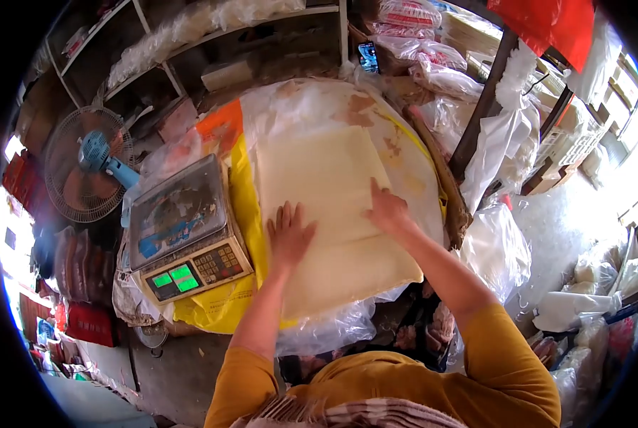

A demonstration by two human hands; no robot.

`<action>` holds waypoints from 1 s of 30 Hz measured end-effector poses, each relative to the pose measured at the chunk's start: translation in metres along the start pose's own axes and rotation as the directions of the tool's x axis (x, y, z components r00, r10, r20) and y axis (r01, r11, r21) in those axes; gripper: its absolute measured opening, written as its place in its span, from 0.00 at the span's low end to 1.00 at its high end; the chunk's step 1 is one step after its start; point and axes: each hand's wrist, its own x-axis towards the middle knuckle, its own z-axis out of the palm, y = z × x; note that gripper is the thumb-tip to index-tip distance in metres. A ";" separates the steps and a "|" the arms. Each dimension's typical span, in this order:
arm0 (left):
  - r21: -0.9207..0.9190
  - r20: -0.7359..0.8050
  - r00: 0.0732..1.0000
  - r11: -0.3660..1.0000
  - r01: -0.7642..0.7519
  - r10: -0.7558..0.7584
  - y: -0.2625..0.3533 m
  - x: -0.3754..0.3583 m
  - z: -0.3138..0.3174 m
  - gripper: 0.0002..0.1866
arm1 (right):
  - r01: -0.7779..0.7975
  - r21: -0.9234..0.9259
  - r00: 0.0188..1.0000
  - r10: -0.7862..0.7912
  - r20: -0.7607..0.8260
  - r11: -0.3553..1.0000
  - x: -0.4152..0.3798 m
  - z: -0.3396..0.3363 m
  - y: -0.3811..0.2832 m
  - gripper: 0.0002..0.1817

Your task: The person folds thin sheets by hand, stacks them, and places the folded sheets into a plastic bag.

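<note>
A large pale cream, rectangular sheet or stack of sheets (330, 167) lies before me; its material I cannot make out. Creases run across its middle and its near edge reaches toward my body. My left hand (290, 235) rests flat on its left part, fingers spread. On the right side, my right hand (390, 209) touches the surface near the edge, the index finger stretched forward and the thumb apart. Neither hand appears to hold anything. Beneath the cream sheet is a work surface covered in clear plastic (290, 100) and yellow plastic (242, 192).
A weighing scale (183, 228) with lit green displays stands close on the left. Behind it is a fan (91, 164). A phone (368, 57) leans at the back, near bagged goods (433, 53). Clear plastic bags (496, 246) hang or lie at the right.
</note>
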 end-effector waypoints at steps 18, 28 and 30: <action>-0.955 0.259 0.865 0.020 0.296 -0.430 0.047 -0.057 -0.011 0.47 | 0.249 0.523 0.961 -0.275 -0.029 0.815 -0.112 0.001 -0.008 0.23; -0.942 -0.135 0.782 0.323 0.090 -0.609 -0.094 -0.024 -0.165 0.45 | -0.325 0.460 0.304 0.552 -0.776 0.826 -0.041 -0.184 0.364 0.41; -0.935 -0.183 0.736 0.348 0.075 -0.652 -0.154 -0.022 -0.179 0.42 | -0.577 0.427 0.290 0.663 -0.690 0.696 -0.012 -0.176 0.411 0.53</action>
